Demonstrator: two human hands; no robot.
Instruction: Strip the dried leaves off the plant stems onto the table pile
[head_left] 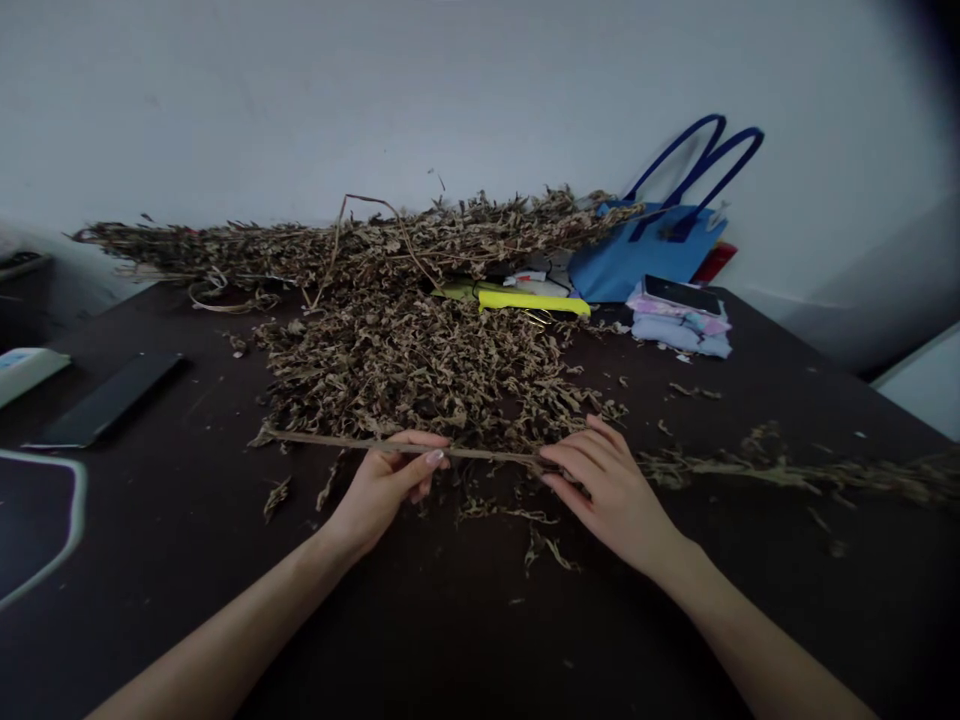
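A long dried plant stem (491, 454) lies crosswise in front of me, bare on the left and still leafy toward the right. My left hand (390, 482) pinches its bare part between thumb and fingers. Farther right, my right hand (600, 480) has its fingers closed around the stem where the leaves begin; the fingertips are partly hidden. Just beyond both hands spreads a pile of loose dried leaves (420, 365). A few leaf scraps (551, 550) are scattered on the dark table (450, 640) nearer to me.
Against the wall lies a big bundle of dried stalks (450, 235). A blue bag (641, 255), a yellow object (536, 301) and a phone (681, 294) on folded cloth (679, 330) sit at the back right. On the left are a dark flat slab (112, 400) and a white device (30, 372).
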